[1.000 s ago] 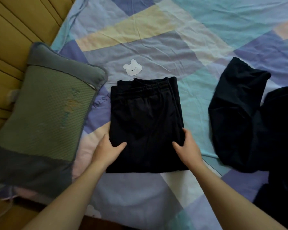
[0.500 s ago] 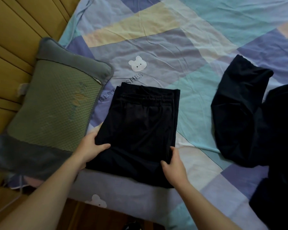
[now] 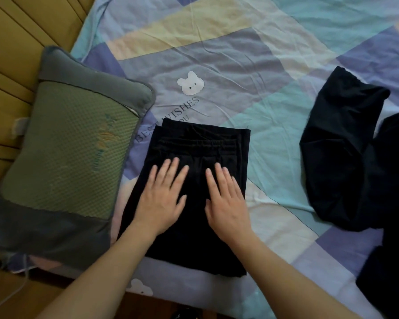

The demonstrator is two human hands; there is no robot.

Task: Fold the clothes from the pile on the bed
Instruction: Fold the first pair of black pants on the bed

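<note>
A folded black garment [image 3: 200, 143], its waistband showing at the far end, lies flat on the patchwork bedsheet [image 3: 251, 72] near the bed's front edge. My left hand [image 3: 162, 199] rests palm down on its left half, fingers spread. My right hand [image 3: 226, 201] lies palm down on its right half, fingers together. Neither hand grips the cloth. At the right sits a pile of dark unfolded clothes [image 3: 346, 153], apart from both hands.
A green and grey pillow [image 3: 67, 155] lies just left of the folded garment, against a yellow-brown headboard [image 3: 16, 42]. The front edge of the bed runs below my forearms, with a wooden floor and a white cable [image 3: 7, 298] at the lower left.
Both hands let go of the garment's side edges and moved onto its top, palms flat. The garment has shifted toward the front-left, next to the pillow.
</note>
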